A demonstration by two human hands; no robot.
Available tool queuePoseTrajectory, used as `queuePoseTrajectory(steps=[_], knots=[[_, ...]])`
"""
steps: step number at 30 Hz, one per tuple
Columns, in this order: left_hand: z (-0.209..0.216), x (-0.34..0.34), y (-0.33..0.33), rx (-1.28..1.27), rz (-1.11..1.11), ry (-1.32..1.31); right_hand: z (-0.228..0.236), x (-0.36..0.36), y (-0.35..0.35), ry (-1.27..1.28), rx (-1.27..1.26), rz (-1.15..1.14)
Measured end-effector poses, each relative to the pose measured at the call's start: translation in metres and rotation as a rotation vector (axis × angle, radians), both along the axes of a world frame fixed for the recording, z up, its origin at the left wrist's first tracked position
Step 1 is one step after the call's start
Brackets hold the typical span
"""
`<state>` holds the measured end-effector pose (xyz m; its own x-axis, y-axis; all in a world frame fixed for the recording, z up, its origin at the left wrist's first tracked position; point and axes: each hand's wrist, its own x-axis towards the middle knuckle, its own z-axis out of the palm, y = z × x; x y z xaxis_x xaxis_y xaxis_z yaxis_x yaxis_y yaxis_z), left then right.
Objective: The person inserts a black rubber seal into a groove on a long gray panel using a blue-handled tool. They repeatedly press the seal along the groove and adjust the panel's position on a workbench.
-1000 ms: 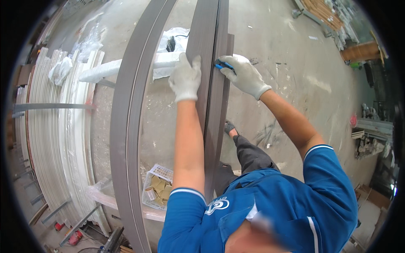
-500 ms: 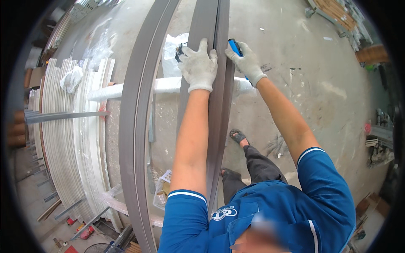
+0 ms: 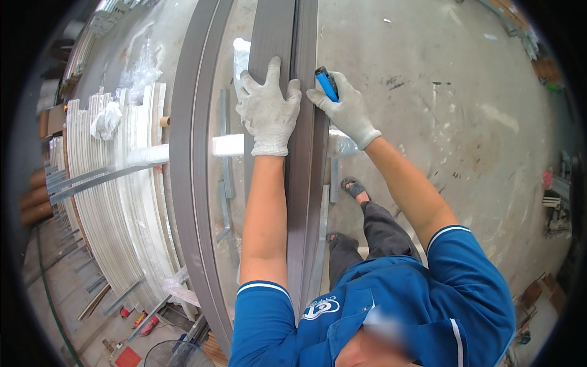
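Observation:
My left hand [image 3: 269,116], in a pale work glove, lies flat with fingers spread on a long dark brown profile [image 3: 273,37]. Right against that piece runs a second, narrower dark profile [image 3: 306,43]. My right hand [image 3: 348,116], gloved too, is closed round a blue-and-black tool [image 3: 326,84] that looks like a utility knife; its blade cannot be made out. The fingertips of this hand are at the right edge of the narrower profile. Under the profiles passes a crossbar wrapped in clear plastic [image 3: 228,145].
Another long dark profile [image 3: 188,122] lies to the left, across a gap. Farther left is a stack of white strips [image 3: 92,183] on metal arms, with crumpled plastic [image 3: 106,121] on top. A round wire guard [image 3: 177,355] and red items sit at lower left.
Both hands have shifted left and slightly nearer in the picture, as have the profiles. The tool's rear part, seen below my right hand before, is now hidden. A tub with tape rolls has left sight.

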<state>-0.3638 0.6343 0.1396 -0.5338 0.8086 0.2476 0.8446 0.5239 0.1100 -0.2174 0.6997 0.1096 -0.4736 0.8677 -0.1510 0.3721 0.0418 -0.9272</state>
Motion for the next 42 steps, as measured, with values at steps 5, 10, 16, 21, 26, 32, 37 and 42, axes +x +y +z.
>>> queuePoseTrajectory(steps=[5, 10, 16, 21, 26, 32, 37, 42], knots=[[0.002, 0.003, 0.011, -0.02, 0.025, -0.004, 0.0, 0.001, -0.003, 0.052, 0.013, 0.02], [0.016, 0.008, 0.021, -0.046, 0.13, -0.086, -0.001, 0.001, -0.007, -0.002, -0.005, 0.034], [0.013, -0.01, 0.02, -0.006, 0.089, -0.16, -0.002, 0.0, -0.01, -0.032, 0.131, 0.034], [-0.006, -0.019, -0.09, 0.265, -0.095, -0.522, 0.01, -0.001, 0.019, -0.255, 0.358, 0.143], [-0.002, 0.037, -0.33, 0.066, 0.212, -0.823, 0.021, -0.031, 0.054, -0.438, 0.752, 0.041], [0.004, 0.099, -0.482, -0.053, 0.386, -0.757, 0.027, -0.042, 0.019, -0.615, 0.771, 0.072], [-0.022, 0.081, -0.472, -0.072, 0.263, -0.689, 0.032, -0.015, -0.056, -0.717, 0.779, 0.122], [-0.017, 0.072, -0.459, -0.201, 0.211, -0.638, 0.027, 0.019, -0.149, -0.752, 0.731, 0.18]])
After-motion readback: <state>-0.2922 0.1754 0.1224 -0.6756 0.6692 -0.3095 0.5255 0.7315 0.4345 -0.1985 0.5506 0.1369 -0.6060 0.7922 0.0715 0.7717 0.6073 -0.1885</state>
